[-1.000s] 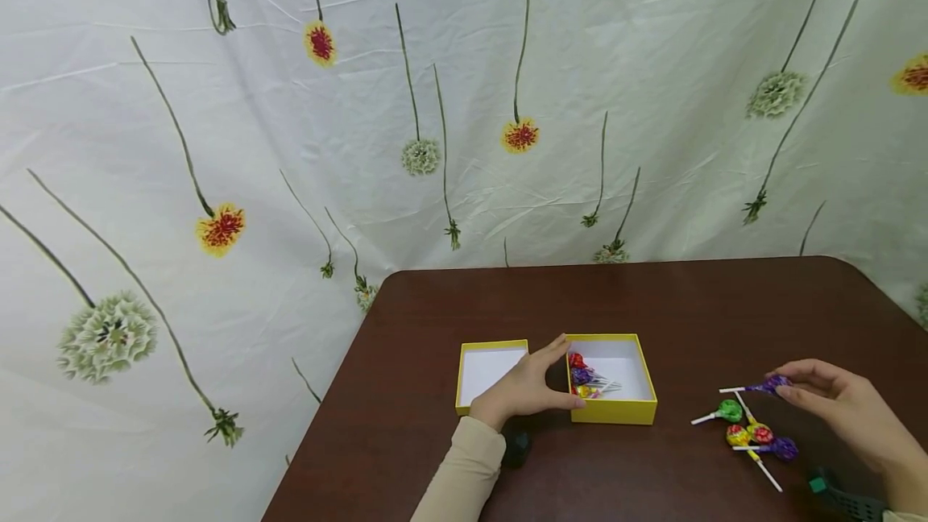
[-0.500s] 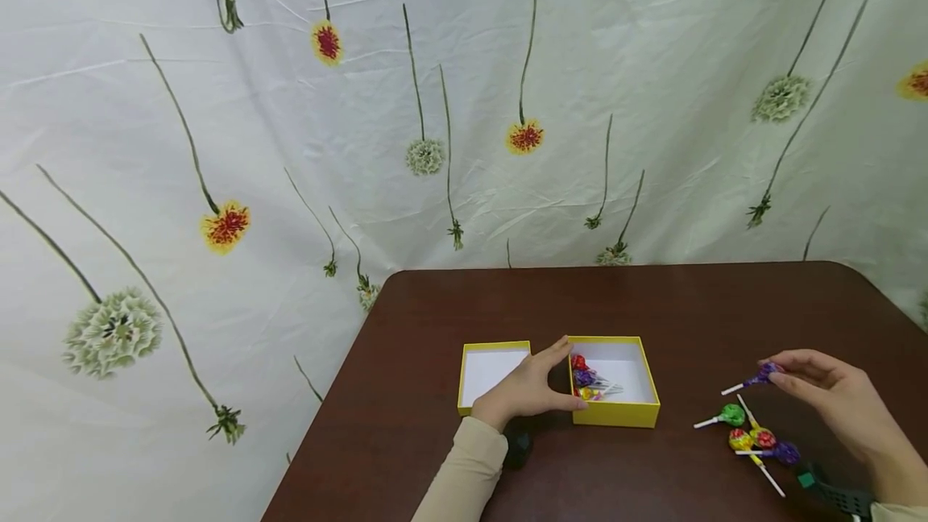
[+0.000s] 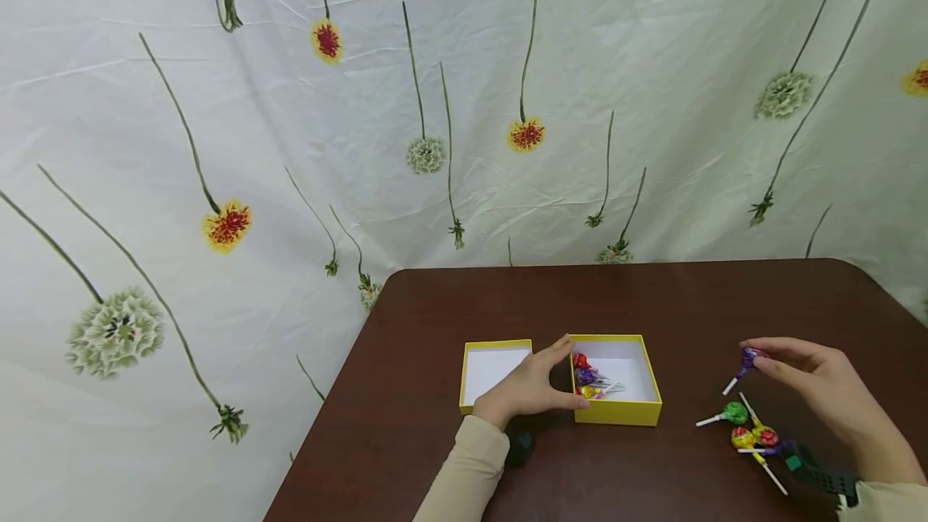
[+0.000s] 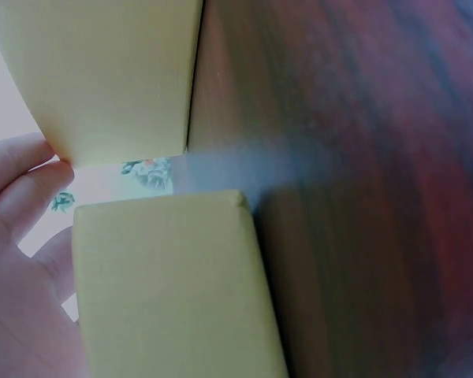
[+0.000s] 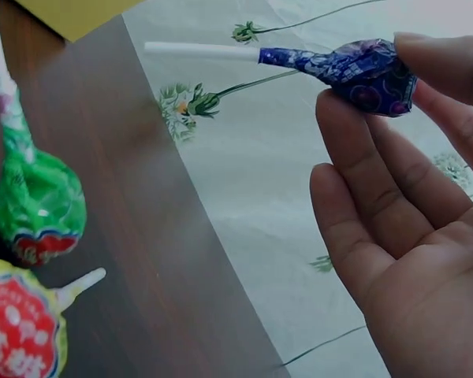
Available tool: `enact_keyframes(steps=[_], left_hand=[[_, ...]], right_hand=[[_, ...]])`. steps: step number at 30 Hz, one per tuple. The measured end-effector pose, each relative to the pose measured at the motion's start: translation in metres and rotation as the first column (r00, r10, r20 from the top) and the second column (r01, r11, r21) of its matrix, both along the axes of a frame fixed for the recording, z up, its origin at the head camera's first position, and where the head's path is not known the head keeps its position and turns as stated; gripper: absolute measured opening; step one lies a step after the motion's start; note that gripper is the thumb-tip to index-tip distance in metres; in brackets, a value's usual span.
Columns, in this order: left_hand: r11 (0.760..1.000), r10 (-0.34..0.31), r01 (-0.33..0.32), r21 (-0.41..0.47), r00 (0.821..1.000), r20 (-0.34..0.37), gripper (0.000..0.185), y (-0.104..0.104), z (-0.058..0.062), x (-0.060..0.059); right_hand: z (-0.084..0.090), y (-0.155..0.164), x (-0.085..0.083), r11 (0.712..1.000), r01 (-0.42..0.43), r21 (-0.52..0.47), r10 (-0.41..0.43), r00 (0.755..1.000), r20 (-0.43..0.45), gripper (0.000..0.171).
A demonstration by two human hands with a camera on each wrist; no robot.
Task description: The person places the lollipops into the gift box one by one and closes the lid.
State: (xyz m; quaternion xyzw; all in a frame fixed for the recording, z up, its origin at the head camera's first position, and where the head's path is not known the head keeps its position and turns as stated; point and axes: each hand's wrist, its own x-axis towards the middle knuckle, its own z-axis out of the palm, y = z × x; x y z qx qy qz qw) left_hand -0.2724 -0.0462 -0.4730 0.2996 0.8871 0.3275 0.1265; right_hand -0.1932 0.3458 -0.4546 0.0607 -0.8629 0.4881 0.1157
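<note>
Purple lollipop (image 3: pixel 747 358) up off the dark wooden tabletop (image 3: pixel 652 296), pinched by its wrapped head in the right hand (image 3: pixel 812 381), stick pointing down-left. Loose lollipops (image 3: pixel 750 432) lie just below. Left hand (image 3: pixel 532 385) rests, fingers straight, against the open yellow box (image 3: pixel 648 405), lid (image 3: pixel 493 345) beside. Flowered cloth (image 3: pixel 435 103) hangs behind.

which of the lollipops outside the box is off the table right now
The purple lollipop pinched by its wrapped head in the right hand; the green lollipop and the others beside it lie on the table.
</note>
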Motion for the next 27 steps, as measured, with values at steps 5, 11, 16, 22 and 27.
enact_keyframes(steps=[5,11,16,22,27], left_hand=[[1.0,-0.002,0.002,0.002,1.0,-0.001,0.094,0.0,0.0,0.0],[1.0,-0.001,0.001,0.004,1.0,0.006,0.095,-0.001,0.0,0.001],[1.0,-0.005,0.005,0.006,1.0,0.012,0.094,-0.001,-0.001,0.001],[1.0,-0.005,0.005,0.012,1.0,0.01,0.094,0.0,0.0,0.002],[1.0,-0.002,0.002,0.006,1.0,0.001,0.095,-0.001,0.002,0.002]], right_hand=[[0.007,-0.003,-0.003,0.999,-0.02,-0.031,0.021,0.999,0.037,0.026],[0.014,-0.01,-0.006,0.998,-0.04,-0.055,0.041,0.999,0.032,0.021],[0.017,-0.017,-0.007,0.997,-0.053,-0.059,0.053,0.999,0.011,0.022],[0.018,-0.024,-0.011,0.999,-0.052,-0.014,0.052,0.999,0.011,0.027],[0.018,-0.03,-0.015,0.995,-0.097,-0.019,0.096,0.994,-0.044,0.028]])
